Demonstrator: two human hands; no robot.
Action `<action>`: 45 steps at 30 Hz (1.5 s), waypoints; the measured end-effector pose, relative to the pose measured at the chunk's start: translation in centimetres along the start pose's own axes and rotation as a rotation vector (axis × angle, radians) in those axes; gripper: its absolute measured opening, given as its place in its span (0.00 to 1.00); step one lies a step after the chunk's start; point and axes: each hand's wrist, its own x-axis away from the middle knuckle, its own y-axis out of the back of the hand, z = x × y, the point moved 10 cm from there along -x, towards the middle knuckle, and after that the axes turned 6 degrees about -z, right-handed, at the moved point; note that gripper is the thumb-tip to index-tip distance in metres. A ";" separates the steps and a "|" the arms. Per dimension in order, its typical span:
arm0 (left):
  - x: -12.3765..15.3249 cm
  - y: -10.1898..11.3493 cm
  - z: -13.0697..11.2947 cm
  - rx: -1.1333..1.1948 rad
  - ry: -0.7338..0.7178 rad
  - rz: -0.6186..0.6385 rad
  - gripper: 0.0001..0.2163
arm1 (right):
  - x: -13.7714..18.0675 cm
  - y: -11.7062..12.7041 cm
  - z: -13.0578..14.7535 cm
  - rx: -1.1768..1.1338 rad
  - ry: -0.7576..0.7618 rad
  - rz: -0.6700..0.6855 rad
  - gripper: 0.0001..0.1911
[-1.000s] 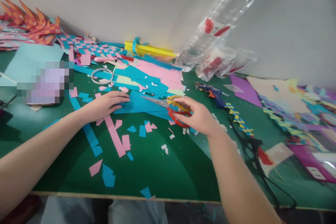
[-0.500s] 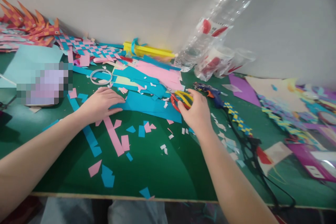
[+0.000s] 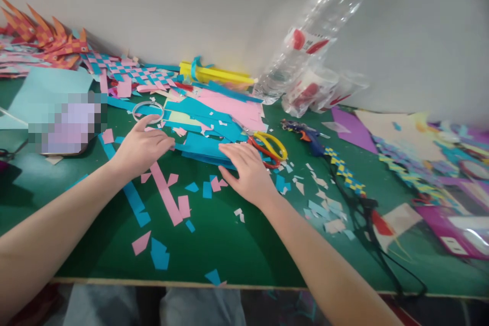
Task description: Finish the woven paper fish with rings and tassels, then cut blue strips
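Note:
A strip of blue paper [image 3: 202,147] lies on the green table between my hands, with its layers slightly apart along the near edge. At its left end, my left hand [image 3: 143,146] has its fingertips closed on the paper's edge, one finger raised. My right hand [image 3: 248,170] rests over the right end, fingers stretched out and thumb apart; it hides that end. Just beyond it lie scissors [image 3: 280,146] with red and yellow handles, untouched, their blades over other paper. A ring of tape [image 3: 134,112] sits beyond my left hand.
Small paper scraps [image 3: 160,254] are scattered around. A phone [image 3: 71,125] lies at left. Behind stand a plastic bottle [image 3: 328,15] and bagged cups [image 3: 309,91]. A glue gun [image 3: 313,142] with a black cord [image 3: 367,224] is at right. Woven paper [image 3: 130,69] lies along the wall.
My right hand has let go of the scissors and moved left onto the blue paper. The scissors stay on the table. My left hand has shifted slightly, one finger lifting.

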 end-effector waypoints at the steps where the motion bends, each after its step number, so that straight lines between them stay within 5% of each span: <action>1: 0.1 0.0 0.0 -0.046 -0.011 0.000 0.11 | 0.0 -0.1 0.0 0.010 0.009 -0.012 0.17; 6: 0.3 0.5 0.8 -0.108 0.051 -0.070 0.07 | 0.0 -0.2 -0.6 -0.012 0.015 -0.047 0.12; 12: 0.3 -0.1 0.7 -0.117 0.053 -0.010 0.09 | -0.3 -0.6 -0.5 -0.002 0.021 0.017 0.08; 19: -0.1 0.5 1.4 0.117 0.129 -0.012 0.13 | -0.7 -0.3 0.2 0.021 0.041 0.083 0.17; 24: 0.1 1.0 1.9 0.202 0.202 -0.090 0.11 | -1.1 0.0 0.6 -0.008 0.003 0.075 0.14; 28: 0.9 2.0 4.0 0.392 0.428 -0.295 0.10 | -1.6 0.8 -1.7 -0.278 -0.317 0.042 0.15; 32: 2.1 0.9 6.7 0.962 0.694 -0.479 0.14 | -0.6 -1.5 -3.7 -0.810 -0.773 0.133 0.17; 36: 2.0 -1.3 6.1 1.127 0.789 -0.325 0.13 | -0.8 -3.5 -2.4 -1.221 -0.957 0.081 0.15; 40: 0.9 -2.5 1.9 0.921 0.564 0.017 0.13 | -1.3 -5.8 0.5 -1.382 -0.957 0.136 0.13; 45: 0.8 -2.9 -0.8 0.890 0.419 0.131 0.21 | -0.9 -7.5 2.3 -1.408 -0.929 0.204 0.17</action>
